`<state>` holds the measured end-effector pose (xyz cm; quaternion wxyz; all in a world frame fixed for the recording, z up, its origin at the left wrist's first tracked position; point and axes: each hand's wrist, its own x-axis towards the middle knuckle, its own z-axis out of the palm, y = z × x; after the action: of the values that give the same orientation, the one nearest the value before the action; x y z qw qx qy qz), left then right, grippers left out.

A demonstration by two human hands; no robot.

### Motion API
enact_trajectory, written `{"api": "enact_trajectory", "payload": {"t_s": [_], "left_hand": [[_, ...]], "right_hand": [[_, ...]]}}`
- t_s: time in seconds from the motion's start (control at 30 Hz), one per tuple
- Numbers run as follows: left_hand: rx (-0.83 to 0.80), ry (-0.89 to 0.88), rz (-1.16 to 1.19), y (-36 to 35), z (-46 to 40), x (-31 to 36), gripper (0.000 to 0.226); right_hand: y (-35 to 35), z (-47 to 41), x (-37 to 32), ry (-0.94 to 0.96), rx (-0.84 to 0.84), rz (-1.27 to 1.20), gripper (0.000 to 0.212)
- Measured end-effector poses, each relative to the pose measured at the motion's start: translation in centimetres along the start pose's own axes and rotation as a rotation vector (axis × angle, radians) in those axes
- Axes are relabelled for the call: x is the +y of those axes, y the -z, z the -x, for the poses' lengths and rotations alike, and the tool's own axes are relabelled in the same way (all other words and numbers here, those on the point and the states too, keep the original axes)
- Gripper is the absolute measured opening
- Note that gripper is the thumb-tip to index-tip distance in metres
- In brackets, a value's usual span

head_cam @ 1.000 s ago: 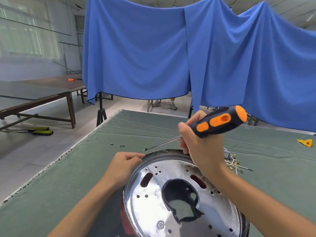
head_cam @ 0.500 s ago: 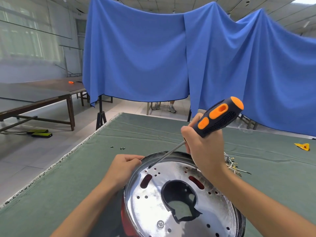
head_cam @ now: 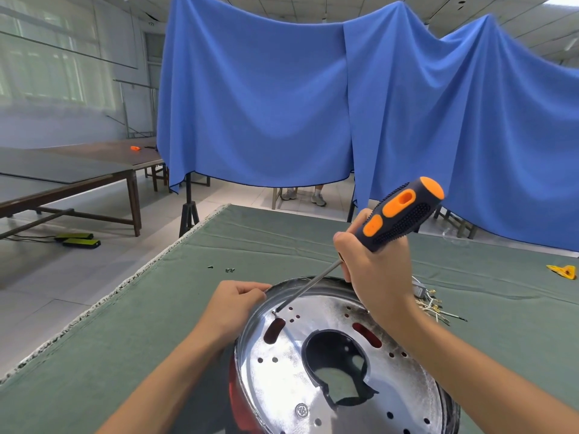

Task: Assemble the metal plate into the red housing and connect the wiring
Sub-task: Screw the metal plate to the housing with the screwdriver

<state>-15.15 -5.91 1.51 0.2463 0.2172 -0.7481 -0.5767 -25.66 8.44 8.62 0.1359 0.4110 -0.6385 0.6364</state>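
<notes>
Metal plate (head_cam: 338, 364) seated in red housing (head_cam: 239, 399) at near edge of green-covered counter (head_cam: 156, 324). Right hand (head_cam: 376, 274) grip wrapped round orange-black screwdriver (head_cam: 401, 214), shaft slanting down-left, tip at the plate by a slot. Left hand (head_cam: 233, 303) grip curled, fingers pinching the plate's far-left rim. Wiring (head_cam: 435, 305) lies just right, behind the right wrist.

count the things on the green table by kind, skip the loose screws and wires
metal plate: 1
red housing: 1
screwdriver, held in the right hand: 1
yellow piece at the far right: 1
hands at the work, right one and left hand: 2
total: 6
</notes>
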Motion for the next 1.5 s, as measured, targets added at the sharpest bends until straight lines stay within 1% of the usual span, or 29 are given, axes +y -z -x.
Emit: {"api": "enact_trajectory", "payload": {"t_s": [0.17,0.27,0.5,0.6,0.7,0.73,0.77,0.9,0.97,1.03,1.1,1.17,1.27,1.33,1.43,1.5], "left_hand": [[-0.005,-0.003,-0.014,0.0,-0.1,0.0,0.044],[-0.004,-0.008,-0.010,0.0,-0.1,-0.1,0.050],[-0.007,-0.023,-0.042,0.0,-0.1,-0.3,0.057],[-0.001,-0.034,-0.052,0.0,-0.2,-0.4,0.059],[0.007,-0.041,-0.066,-0.1,-0.3,-0.5,0.060],[0.009,-0.040,-0.065,-0.1,-0.4,-0.5,0.059],[0.011,-0.038,-0.062,-0.1,-0.3,-0.4,0.059],[0.021,-0.033,-0.062,-0.1,-0.3,-0.1,0.047],[0.055,-0.048,-0.096,-0.1,-0.4,0.2,0.034],[0.122,-0.095,-0.175,0.0,-0.4,0.4,0.023],[0.157,-0.156,-0.209,0.4,-0.2,0.9,0.024],[0.145,-0.242,-0.236,0.6,-0.1,1.6,0.025],[0.105,-0.345,-0.217,0.3,-0.3,2.7,0.013],[0.133,-0.367,-0.196,-0.2,-0.6,3.2,0.008],[0.167,-0.357,-0.157,-0.7,-1.1,3.3,0.014],[0.164,-0.379,-0.165,-0.8,-1.5,3.1,0.015]], "right_hand": [[-0.3,-0.1,-0.3,-0.010,-0.025,0.009,0.027],[-0.5,-0.3,-0.5,-0.021,-0.048,0.016,0.027],[-1.1,-0.5,-1.0,-0.004,-0.068,0.043,0.026],[-1.4,-1.1,-1.2,-0.017,-0.115,0.081,0.026],[-2.2,-2.2,-1.4,-0.029,-0.155,0.147,0.033],[-2.5,-2.6,-1.5,-0.051,-0.179,0.162,0.032],[-2.9,-2.9,-1.6,-0.076,-0.207,0.179,0.032],[-4.5,-4.0,-2.3,-0.168,-0.292,0.214,0.042],[-5.2,-4.5,-2.5,-0.189,-0.301,0.243,0.046],[-5.6,-4.9,-2.6,-0.208,-0.301,0.283,0.049],[-5.7,-5.1,-2.6,-0.222,-0.296,0.316,0.050],[-5.8,-5.2,-2.6,-0.228,-0.281,0.337,0.050],[-5.5,-5.2,-2.7,-0.249,-0.278,0.351,0.051],[-5.3,-5.3,-2.9,-0.266,-0.298,0.371,0.054],[-4.8,-5.5,-3.4,-0.303,-0.342,0.431,0.060],[-4.4,-5.9,-3.7,-0.327,-0.361,0.450,0.055]]}}
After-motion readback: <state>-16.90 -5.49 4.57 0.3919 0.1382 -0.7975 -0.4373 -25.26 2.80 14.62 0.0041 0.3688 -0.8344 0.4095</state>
